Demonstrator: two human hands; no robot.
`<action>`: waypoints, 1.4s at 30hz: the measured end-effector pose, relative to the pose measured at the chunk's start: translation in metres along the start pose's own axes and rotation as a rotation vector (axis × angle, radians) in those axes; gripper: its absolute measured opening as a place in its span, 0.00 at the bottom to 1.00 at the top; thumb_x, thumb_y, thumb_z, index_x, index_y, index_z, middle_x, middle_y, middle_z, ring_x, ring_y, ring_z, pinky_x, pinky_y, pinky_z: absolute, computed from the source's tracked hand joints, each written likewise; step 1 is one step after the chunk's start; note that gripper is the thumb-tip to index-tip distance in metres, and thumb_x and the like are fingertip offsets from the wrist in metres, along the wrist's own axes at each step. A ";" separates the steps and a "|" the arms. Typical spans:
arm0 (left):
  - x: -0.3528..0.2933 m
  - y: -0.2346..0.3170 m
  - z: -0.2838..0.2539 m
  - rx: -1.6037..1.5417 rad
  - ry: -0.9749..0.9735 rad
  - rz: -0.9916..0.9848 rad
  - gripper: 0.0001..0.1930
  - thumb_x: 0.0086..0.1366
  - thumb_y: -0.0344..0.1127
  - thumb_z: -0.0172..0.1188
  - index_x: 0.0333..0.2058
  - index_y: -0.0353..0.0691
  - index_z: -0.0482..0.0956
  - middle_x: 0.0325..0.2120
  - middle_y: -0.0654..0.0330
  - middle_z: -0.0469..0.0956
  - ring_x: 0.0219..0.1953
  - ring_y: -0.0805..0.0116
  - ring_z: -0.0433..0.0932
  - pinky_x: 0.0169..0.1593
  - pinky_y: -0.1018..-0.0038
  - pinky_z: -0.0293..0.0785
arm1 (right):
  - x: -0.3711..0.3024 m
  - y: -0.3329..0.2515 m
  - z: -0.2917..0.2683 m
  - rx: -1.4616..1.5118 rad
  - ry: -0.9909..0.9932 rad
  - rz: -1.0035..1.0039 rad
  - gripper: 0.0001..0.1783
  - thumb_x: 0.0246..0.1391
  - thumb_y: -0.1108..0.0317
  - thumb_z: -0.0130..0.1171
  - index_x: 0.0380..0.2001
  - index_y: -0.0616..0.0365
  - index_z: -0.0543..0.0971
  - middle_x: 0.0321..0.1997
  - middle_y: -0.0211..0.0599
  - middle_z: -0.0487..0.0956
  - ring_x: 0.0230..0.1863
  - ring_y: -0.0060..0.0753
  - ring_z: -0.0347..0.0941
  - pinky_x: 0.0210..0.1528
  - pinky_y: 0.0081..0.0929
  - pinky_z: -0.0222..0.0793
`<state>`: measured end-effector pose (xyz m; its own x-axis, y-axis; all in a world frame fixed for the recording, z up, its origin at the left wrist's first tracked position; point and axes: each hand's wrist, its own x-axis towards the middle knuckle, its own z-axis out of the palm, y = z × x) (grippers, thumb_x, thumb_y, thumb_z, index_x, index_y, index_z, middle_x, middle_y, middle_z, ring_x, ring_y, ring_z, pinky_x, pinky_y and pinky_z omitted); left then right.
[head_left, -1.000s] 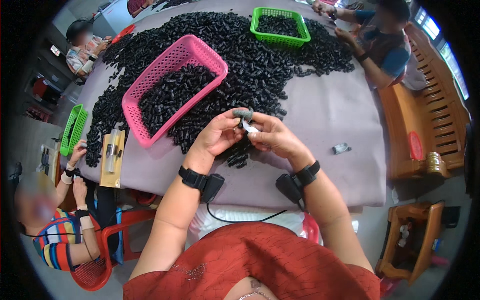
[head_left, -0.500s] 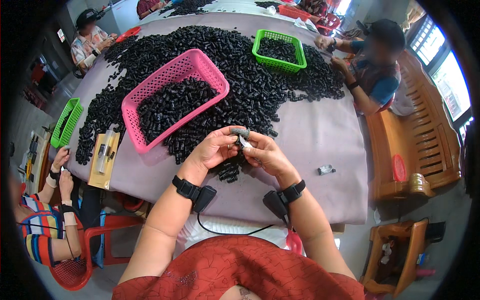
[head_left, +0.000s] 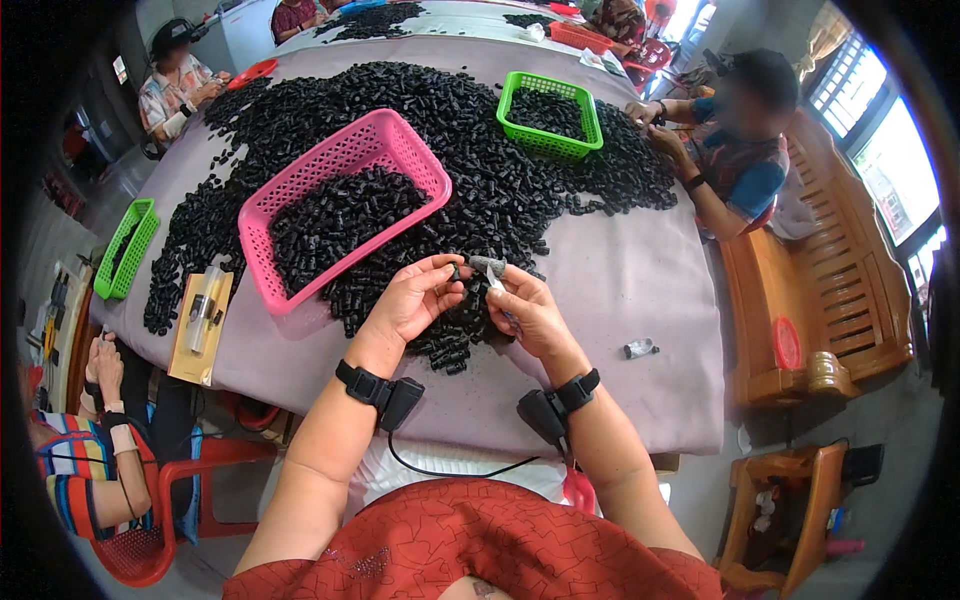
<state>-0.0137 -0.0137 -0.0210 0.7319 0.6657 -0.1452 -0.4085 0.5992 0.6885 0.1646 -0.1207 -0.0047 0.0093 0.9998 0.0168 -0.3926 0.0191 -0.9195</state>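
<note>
Over the near edge of the black heap, my left hand (head_left: 415, 300) pinches a small black plastic piece (head_left: 457, 271) between thumb and fingertips. To its right, my right hand (head_left: 528, 312) is closed around a slim knife (head_left: 495, 283) with a pale blade; much of its handle is hidden in the palm. A grey sleeve-like cover (head_left: 488, 266) sits at the tip of my right index finger. The two hands are slightly apart. Loose short black pieces (head_left: 450, 352) lie on the cloth beneath them.
A pink basket (head_left: 262, 262) of black pieces stands ahead left, a green basket (head_left: 548, 146) farther right, another green basket (head_left: 126, 250) far left. A clear tube (head_left: 204, 308) lies on a yellowish board. A small grey item (head_left: 641, 348) rests at right. Several people sit around the table.
My hands have drawn apart; the left has moved slightly left with the black piece, away from the blade. The person at lower left has lowered their hands from the table edge.
</note>
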 end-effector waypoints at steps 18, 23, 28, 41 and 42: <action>-0.005 0.003 0.005 0.003 0.025 0.068 0.12 0.67 0.32 0.58 0.47 0.36 0.78 0.31 0.60 0.80 0.25 0.78 0.78 0.30 0.82 0.79 | 0.000 0.003 0.001 0.000 -0.003 0.042 0.17 0.60 0.70 0.56 0.52 0.60 0.72 0.27 0.23 0.73 0.20 0.10 0.63 0.18 0.10 0.56; -0.015 0.025 0.025 0.579 0.212 0.710 0.10 0.65 0.27 0.59 0.45 0.35 0.79 0.31 0.63 0.79 0.26 0.78 0.77 0.33 0.82 0.75 | -0.003 -0.002 0.003 0.003 -0.014 0.056 0.19 0.59 0.72 0.55 0.54 0.59 0.73 0.25 0.21 0.70 0.20 0.11 0.60 0.19 0.12 0.54; -0.013 0.068 0.013 1.323 0.599 1.096 0.10 0.60 0.27 0.61 0.41 0.35 0.80 0.35 0.55 0.78 0.35 0.61 0.78 0.42 0.71 0.75 | -0.001 -0.007 0.003 0.018 0.010 0.011 0.19 0.60 0.71 0.55 0.54 0.60 0.73 0.24 0.21 0.70 0.20 0.11 0.61 0.19 0.12 0.54; -0.006 0.030 0.016 1.598 0.221 0.859 0.09 0.60 0.28 0.61 0.40 0.35 0.80 0.35 0.54 0.79 0.31 0.63 0.79 0.36 0.71 0.73 | 0.000 -0.001 0.001 0.011 0.107 -0.052 0.07 0.60 0.69 0.56 0.40 0.58 0.74 0.24 0.24 0.72 0.18 0.13 0.63 0.17 0.13 0.53; -0.008 0.029 0.012 1.703 0.276 0.812 0.11 0.60 0.30 0.61 0.42 0.35 0.79 0.37 0.53 0.79 0.34 0.59 0.79 0.38 0.69 0.74 | 0.000 -0.002 0.000 0.016 0.110 -0.051 0.07 0.60 0.69 0.56 0.40 0.58 0.74 0.24 0.24 0.72 0.18 0.13 0.63 0.17 0.13 0.53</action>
<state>-0.0249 -0.0067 0.0086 0.5020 0.6662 0.5515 0.4592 -0.7457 0.4828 0.1652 -0.1206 -0.0031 0.1296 0.9914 0.0192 -0.4033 0.0704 -0.9123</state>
